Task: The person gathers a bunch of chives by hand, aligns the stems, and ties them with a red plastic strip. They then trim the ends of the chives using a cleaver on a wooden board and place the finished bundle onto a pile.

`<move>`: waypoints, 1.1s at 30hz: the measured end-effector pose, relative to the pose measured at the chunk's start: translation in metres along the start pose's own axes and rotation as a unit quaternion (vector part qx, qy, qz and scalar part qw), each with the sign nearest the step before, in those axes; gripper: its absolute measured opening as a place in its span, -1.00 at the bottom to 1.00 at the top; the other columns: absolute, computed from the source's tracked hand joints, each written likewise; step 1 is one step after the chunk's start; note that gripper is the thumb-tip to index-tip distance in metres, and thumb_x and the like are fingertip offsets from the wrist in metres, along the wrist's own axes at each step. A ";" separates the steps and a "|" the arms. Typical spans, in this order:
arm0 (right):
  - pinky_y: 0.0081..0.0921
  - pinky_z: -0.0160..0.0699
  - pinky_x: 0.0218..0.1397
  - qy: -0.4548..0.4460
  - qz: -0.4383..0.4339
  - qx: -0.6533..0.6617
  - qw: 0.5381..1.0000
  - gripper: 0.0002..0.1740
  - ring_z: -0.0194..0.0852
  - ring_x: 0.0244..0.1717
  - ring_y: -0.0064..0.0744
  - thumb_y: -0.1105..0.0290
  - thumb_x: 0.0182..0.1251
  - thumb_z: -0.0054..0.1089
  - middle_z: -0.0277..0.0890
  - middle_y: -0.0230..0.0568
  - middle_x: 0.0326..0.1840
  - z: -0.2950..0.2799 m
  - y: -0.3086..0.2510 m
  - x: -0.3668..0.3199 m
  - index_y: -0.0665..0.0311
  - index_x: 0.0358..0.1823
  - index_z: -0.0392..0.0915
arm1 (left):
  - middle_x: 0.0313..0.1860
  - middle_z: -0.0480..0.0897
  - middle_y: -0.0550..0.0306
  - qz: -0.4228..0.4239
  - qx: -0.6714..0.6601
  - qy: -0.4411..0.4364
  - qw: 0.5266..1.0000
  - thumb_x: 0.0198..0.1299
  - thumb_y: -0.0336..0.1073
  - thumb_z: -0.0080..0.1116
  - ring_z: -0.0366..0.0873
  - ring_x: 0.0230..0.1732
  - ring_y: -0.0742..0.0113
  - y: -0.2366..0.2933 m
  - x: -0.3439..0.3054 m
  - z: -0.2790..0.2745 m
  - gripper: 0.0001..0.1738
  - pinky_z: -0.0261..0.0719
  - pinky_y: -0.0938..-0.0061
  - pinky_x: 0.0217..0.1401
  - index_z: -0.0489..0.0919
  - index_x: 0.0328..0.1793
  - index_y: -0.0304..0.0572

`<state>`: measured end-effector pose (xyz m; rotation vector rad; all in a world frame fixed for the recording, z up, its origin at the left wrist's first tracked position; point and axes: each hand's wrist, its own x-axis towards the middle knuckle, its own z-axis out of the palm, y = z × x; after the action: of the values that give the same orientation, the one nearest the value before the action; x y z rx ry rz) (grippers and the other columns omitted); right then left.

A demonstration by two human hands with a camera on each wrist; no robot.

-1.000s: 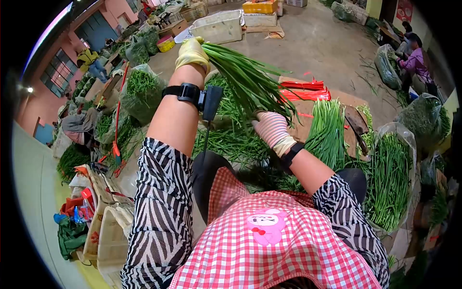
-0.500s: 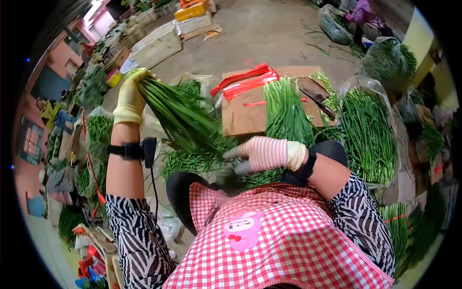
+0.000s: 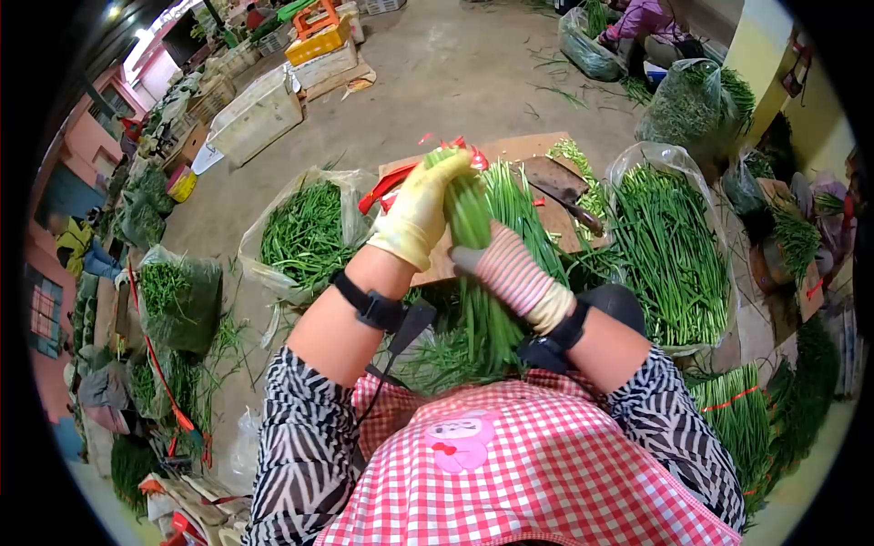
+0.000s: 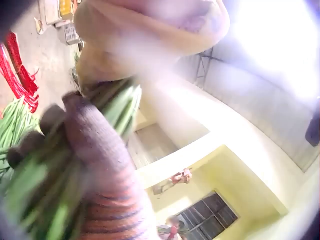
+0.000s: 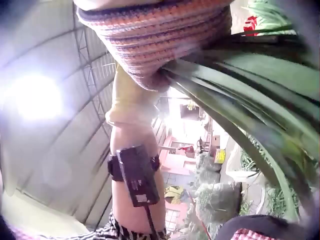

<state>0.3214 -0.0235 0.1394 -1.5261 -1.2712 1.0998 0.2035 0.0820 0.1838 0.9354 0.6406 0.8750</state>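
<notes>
My left hand (image 3: pixel 414 214), in a yellow glove, grips the pale stem end of a bunch of garlic chives (image 3: pixel 487 318). Below it, my right hand (image 3: pixel 517 264), in a striped glove with grey fingertips, is wrapped around the same bunch. Its curled striped fingers (image 4: pixel 92 127) show round the stalks in the left wrist view. Long leaves (image 5: pixel 250 90) hang out past the striped glove in the right wrist view. The bunch is upright over my lap and blurred. Just behind, another bunch of chives (image 3: pixel 510 193) lies on a brown board (image 3: pixel 519 147).
A broad dark knife (image 3: pixel 557 182) and red ties (image 3: pixel 373 196) lie on the board. Bagged greens stand left (image 3: pixel 314 232) and right (image 3: pixel 669 259). A tied bundle (image 3: pixel 733 414) is at the lower right. A white crate (image 3: pixel 259 114) stands farther back.
My left hand has swung the bunch from the far left in to the middle, over the board's front edge. The right hand, loose beside the leaves before, now holds the bunch.
</notes>
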 end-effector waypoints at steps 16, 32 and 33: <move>-0.14 0.66 0.34 0.093 0.224 -0.402 0.883 -0.32 0.64 0.36 0.00 0.07 0.42 0.34 0.59 0.18 0.37 -0.007 0.128 0.199 0.29 0.43 0.43 | 0.64 0.41 -0.06 0.198 0.373 -0.137 0.896 0.57 -0.15 0.04 0.14 0.74 0.05 -0.160 0.144 -0.104 -0.42 0.05 0.25 0.75 0.40 0.66 -0.07; -0.24 0.72 0.13 -0.015 0.045 -0.377 0.925 -0.59 0.79 -0.05 -0.01 0.20 0.34 0.17 0.79 0.04 -0.09 -0.169 0.115 0.232 0.05 0.15 0.79 | 0.50 0.54 -0.04 0.329 0.651 -0.116 0.674 0.31 -0.14 0.29 0.26 0.64 -0.23 -0.194 0.130 -0.063 -0.36 0.04 -0.34 0.69 0.53 0.52 -0.02; -0.26 0.71 0.17 -0.025 0.010 -0.396 0.918 -0.59 0.79 -0.02 -0.01 0.23 0.30 0.20 0.79 0.05 -0.06 -0.162 0.102 0.228 0.07 0.12 0.80 | 0.49 0.55 -0.03 0.338 0.660 -0.148 0.655 0.32 -0.17 0.28 0.28 0.63 -0.21 -0.197 0.134 -0.064 -0.38 0.07 -0.34 0.67 0.53 0.52 0.00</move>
<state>0.5249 0.1776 0.0586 -2.0950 -1.8724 0.6457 0.2906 0.1620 -0.0328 2.7395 0.5864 0.7608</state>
